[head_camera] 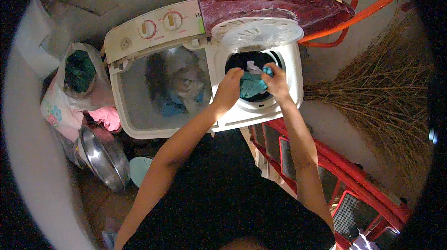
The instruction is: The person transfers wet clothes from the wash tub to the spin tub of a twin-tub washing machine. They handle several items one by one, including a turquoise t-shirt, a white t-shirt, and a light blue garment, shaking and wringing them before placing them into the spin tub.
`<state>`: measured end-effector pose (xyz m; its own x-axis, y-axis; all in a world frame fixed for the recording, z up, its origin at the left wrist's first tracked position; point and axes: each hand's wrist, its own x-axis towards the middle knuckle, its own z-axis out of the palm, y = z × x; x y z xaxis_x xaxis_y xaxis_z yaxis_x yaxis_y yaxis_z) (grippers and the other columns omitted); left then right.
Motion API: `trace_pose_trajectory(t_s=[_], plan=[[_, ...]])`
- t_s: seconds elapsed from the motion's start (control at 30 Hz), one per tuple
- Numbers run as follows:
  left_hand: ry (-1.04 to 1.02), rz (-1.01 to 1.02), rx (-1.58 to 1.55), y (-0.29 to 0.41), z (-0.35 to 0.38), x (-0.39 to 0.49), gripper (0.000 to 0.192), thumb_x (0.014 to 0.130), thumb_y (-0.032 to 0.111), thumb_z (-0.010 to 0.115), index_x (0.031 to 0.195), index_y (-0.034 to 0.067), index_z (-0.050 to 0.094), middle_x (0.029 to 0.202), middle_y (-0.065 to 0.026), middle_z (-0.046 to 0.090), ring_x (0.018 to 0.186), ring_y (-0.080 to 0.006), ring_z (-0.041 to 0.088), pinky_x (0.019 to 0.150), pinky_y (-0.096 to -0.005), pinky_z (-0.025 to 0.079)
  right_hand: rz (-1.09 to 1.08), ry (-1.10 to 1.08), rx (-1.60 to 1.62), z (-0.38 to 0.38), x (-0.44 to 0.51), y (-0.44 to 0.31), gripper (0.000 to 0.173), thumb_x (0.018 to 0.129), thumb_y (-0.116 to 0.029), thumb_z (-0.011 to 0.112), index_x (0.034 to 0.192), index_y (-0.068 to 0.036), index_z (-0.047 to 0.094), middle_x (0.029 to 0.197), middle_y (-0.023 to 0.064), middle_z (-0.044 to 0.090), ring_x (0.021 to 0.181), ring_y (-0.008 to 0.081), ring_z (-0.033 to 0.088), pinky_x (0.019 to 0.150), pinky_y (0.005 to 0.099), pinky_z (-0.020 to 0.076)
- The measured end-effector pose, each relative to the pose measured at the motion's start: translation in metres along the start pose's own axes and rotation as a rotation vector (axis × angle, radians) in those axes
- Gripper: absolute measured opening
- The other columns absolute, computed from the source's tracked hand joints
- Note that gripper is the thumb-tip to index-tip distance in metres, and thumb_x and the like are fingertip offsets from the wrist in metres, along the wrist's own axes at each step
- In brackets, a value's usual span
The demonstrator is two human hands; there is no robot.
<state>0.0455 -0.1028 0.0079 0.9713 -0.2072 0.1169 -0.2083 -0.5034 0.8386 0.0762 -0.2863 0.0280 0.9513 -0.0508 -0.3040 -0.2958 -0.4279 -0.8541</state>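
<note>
Above the round opening of a twin-tub washing machine's spin tub (260,100), both hands hold a teal cloth (252,85). My left hand (228,87) grips its left edge, and my right hand (276,78) pinches a bunched part at the right. A whitish cloth (254,67) shows between the hands, partly hidden. Behind the opening, the white inner lid (258,31) and the dark red outer lid (251,2) stand raised. Clothes (185,89) lie in the wash tub (134,106) at the left, under the control panel's two knobs (172,21).
Left of the machine are a bag with dark green cloth (79,70), a pink cloth (106,118), a metal basin (104,159) and a pale green plastic item (139,169). A twig broom (380,99), an orange hose (363,10) and a red metal frame (342,166) lie right.
</note>
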Motion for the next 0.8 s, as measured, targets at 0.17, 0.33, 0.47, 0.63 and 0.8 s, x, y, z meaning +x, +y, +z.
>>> trace_pose_trajectory(t_s=[0.17, 0.33, 0.47, 0.63, 0.8], plan=[[0.150, 0.044, 0.014, -0.002, 0.007, 0.017, 0.028, 0.085, 0.005, 0.050, 0.112, 0.000, 0.051, 0.113, -0.0200, 0.053, 0.107, -0.0377, 0.051, 0.092, -0.0416, 0.041, -0.095, -0.073, 0.314, -0.053, -0.042, -0.014, 0.035, 0.075, -0.003, 0.061, 0.109, -0.006, 0.054, 0.090, 0.0069, 0.054, 0.059, 0.0109, 0.054, 0.046, 0.0262, 0.0441], [-0.115, 0.051, 0.119, -0.023, 0.041, 0.038, 0.025, 0.083, 0.010, 0.054, 0.106, 0.000, 0.054, 0.111, -0.0195, 0.055, 0.105, -0.0367, 0.051, 0.092, -0.0419, 0.041, -0.069, 0.080, -0.748, -0.032, -0.034, 0.029, 0.029, 0.078, -0.011, 0.064, 0.106, -0.004, 0.060, 0.110, 0.0162, 0.053, 0.097, 0.0340, 0.057, 0.080, 0.0413, 0.0492], [-0.414, -0.092, 0.577, -0.035, 0.077, 0.065, 0.036, 0.082, 0.019, 0.056, 0.114, 0.004, 0.053, 0.120, -0.0174, 0.051, 0.113, -0.0395, 0.046, 0.093, -0.0495, 0.039, -0.318, 0.055, -0.785, 0.000, 0.003, 0.043, 0.043, 0.077, -0.001, 0.055, 0.120, -0.007, 0.051, 0.105, 0.0167, 0.058, 0.090, 0.0339, 0.060, 0.076, 0.0389, 0.0505], [-0.704, -0.296, 0.704, -0.077, 0.101, 0.053, 0.095, 0.069, 0.029, 0.073, 0.143, 0.015, 0.015, 0.150, -0.0129, 0.012, 0.132, -0.0493, 0.017, 0.099, -0.0666, 0.024, 0.235, -0.372, -0.920, 0.045, 0.053, 0.081, 0.081, 0.082, -0.008, 0.058, 0.141, -0.042, 0.016, 0.144, 0.0267, 0.019, 0.110, 0.0485, 0.049, 0.081, 0.0458, 0.0519], [-0.689, -0.217, 1.253, -0.131, 0.151, 0.009, 0.072, 0.086, 0.027, 0.056, 0.145, 0.024, 0.014, 0.152, -0.0059, 0.003, 0.134, -0.0446, 0.010, 0.097, -0.0661, 0.027, 0.311, -0.240, -0.878, 0.089, 0.063, 0.147, 0.069, 0.082, -0.039, 0.052, 0.139, -0.020, 0.020, 0.134, 0.0341, 0.028, 0.109, 0.0467, 0.048, 0.086, 0.0460, 0.0469]])
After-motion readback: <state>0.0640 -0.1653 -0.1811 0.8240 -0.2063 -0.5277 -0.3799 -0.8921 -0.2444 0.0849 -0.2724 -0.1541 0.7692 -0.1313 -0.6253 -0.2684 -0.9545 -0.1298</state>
